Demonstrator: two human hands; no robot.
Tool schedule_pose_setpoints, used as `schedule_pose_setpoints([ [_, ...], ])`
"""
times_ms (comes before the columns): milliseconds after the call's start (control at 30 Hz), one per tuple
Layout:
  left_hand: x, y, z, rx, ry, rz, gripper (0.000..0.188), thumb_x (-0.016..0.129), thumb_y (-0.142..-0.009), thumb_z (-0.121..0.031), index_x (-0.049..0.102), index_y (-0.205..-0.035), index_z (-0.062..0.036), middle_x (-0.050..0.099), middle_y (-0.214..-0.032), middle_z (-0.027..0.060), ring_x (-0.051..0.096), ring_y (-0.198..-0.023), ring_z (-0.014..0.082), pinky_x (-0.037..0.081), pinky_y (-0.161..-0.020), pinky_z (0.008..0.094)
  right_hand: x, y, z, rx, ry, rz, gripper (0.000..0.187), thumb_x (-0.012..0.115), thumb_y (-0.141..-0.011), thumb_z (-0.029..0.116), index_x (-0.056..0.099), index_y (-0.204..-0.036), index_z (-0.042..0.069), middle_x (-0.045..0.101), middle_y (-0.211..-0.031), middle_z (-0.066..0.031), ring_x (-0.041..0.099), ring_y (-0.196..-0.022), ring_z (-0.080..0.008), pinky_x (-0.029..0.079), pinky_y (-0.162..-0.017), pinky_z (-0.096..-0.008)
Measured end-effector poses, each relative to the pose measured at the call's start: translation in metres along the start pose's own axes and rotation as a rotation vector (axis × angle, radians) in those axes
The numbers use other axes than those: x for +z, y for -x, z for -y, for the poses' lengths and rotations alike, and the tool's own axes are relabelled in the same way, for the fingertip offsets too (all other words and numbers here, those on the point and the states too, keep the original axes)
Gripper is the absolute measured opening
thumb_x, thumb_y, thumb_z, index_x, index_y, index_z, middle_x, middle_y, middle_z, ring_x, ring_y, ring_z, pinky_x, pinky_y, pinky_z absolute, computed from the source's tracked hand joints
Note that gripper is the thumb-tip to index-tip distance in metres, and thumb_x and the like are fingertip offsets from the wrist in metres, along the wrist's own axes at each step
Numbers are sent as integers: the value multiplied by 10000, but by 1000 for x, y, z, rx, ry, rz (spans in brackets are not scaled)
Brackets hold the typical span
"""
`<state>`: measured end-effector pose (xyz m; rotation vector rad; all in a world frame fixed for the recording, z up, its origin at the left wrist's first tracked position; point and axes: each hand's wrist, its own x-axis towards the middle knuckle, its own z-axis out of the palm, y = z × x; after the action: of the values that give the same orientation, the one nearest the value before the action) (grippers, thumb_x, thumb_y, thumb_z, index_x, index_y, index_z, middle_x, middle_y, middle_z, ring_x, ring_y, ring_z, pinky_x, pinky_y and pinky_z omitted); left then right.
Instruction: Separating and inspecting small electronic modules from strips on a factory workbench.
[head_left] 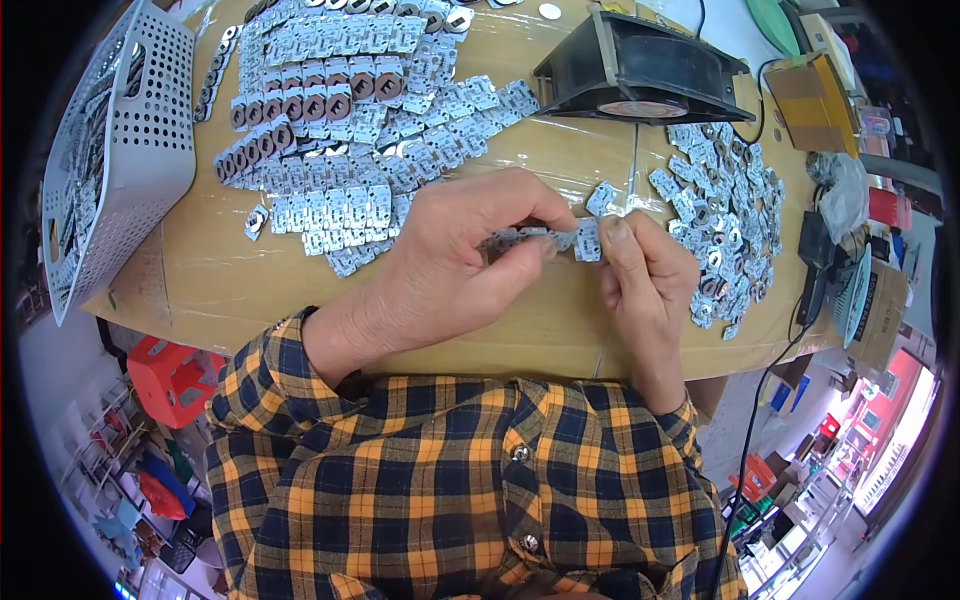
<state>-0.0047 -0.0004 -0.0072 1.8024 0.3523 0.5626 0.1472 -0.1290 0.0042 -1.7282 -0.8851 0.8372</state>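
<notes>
My left hand (465, 260) is closed around a short strip of small circuit boards (518, 236), its thumb and forefinger pinching the strip. At the strip's right end, my right hand (645, 270) pinches one small grey-blue circuit board (587, 241) between thumb and curled forefinger. The two hands are close together above the near part of the table. Just beyond the right fingertips lies a loose circuit board (601, 198). Part of the strip is hidden inside my left hand.
Stacked rows of circuit-board strips (335, 210) cover the table's left side. A pile of loose boards (715, 230) lies to the right. A white perforated basket (150, 130) holding more strips stands far left. Behind sits a black fan (645, 65); a cable (765, 385) hangs at the right.
</notes>
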Motion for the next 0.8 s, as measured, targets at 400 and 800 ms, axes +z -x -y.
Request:
schedule_pose_setpoints([
  [400, -3, -2, -15, -385, 539, 125, 174, 599, -864, 47, 662, -1026, 41, 683, -957, 80, 685, -810, 122, 505, -542, 187, -11, 11, 8, -147, 116, 237, 281, 534, -988, 217, 592, -804, 12, 537, -619, 6, 476, -512, -43, 369, -475, -198],
  [800, -9, -3, -18, -512, 494, 165, 146, 639, -880, -17, 608, -1014, 33, 656, -861, 68, 635, -669, 75, 465, -487, 182, -7, 11, -2, 270, -584, 267, 262, 522, -991, 206, 528, -790, 37, 462, -521, 7, 369, -401, -46, 288, -375, -217],
])
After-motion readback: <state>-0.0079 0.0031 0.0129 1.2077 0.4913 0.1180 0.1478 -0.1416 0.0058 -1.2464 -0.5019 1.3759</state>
